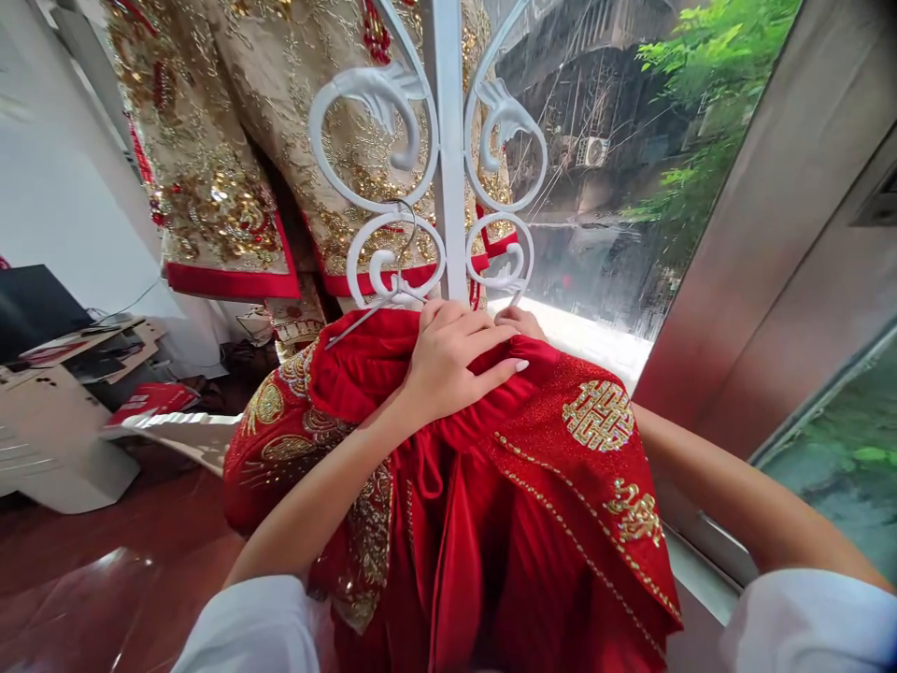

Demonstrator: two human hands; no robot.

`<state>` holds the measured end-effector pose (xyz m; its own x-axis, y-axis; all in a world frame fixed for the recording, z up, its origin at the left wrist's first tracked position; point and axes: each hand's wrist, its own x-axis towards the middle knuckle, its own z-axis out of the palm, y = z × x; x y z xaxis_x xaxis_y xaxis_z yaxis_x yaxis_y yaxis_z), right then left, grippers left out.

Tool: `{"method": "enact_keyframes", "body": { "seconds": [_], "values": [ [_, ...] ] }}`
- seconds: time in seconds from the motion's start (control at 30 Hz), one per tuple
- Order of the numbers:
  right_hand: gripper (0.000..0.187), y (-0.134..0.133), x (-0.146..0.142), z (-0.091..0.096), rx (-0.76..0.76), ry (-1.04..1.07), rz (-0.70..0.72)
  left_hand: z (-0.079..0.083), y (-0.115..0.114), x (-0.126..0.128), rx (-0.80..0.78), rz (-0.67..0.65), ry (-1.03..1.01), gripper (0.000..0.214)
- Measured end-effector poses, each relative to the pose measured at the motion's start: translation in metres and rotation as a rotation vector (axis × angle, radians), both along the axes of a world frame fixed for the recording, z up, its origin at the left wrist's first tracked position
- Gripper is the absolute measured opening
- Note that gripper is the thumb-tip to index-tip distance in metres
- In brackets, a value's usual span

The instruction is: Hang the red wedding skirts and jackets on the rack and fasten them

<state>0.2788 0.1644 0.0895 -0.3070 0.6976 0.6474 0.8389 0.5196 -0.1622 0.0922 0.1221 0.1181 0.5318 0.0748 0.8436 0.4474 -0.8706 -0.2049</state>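
A red skirt (476, 523) with a gathered waistband and gold embroidery hangs in front of me, a loop of red cord dangling at its waist. Its thin metal hanger (361, 322) shows at the left of the waistband, with the hook up against a white scrollwork rack (450, 187). My left hand (452, 360) lies across the top of the waistband, closed on the cloth, thumb at the front. Around the skirt's right side reaches my right arm. My right hand (522, 322) grips the waistband from behind; most of its fingers are hidden.
Behind the rack hangs a gold beaded garment (280, 168) with red hems. To the right are a window (589, 215) and a metal frame (743, 215). At the left, a white desk (63, 430) carries a dark monitor (38, 313), above a shiny red floor (91, 579).
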Motion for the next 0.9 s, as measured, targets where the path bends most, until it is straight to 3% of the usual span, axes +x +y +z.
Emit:
{"method": "enact_keyframes", "body": {
  "seconds": [0.17,0.27,0.37,0.53,0.6,0.7,0.77,0.83,0.9],
  "values": [
    [0.025,-0.043,0.005,0.048,-0.264,0.179,0.226,0.007,-0.006,0.001,-0.065,0.007,0.04,0.024],
    [0.018,-0.057,0.012,0.079,-0.385,0.307,0.234,0.012,-0.012,0.002,-0.109,0.033,0.085,0.022],
    [0.017,-0.057,0.016,0.092,-0.348,0.297,0.196,0.018,-0.017,0.001,-0.133,0.064,0.117,0.022],
    [0.023,-0.059,0.021,0.08,-0.236,0.196,0.111,0.023,-0.018,0.0,-0.118,0.145,0.201,0.023],
    [0.021,-0.061,0.03,0.072,-0.392,0.143,0.154,0.023,-0.016,0.003,-0.106,0.204,0.219,0.025],
    [0.016,-0.061,0.048,0.056,-0.816,0.092,0.382,0.024,-0.014,0.011,-0.128,0.272,0.247,0.025],
    [0.018,-0.063,0.059,0.045,-0.943,0.156,0.475,0.024,-0.014,0.015,-0.141,0.273,0.269,0.025],
    [0.02,-0.069,0.065,0.038,-0.839,0.263,0.426,0.023,-0.017,0.014,-0.122,0.237,0.265,0.025],
    [0.02,-0.079,0.066,0.038,-0.582,0.325,0.266,0.021,-0.023,0.001,-0.078,0.234,0.213,0.028]
  ]
}}
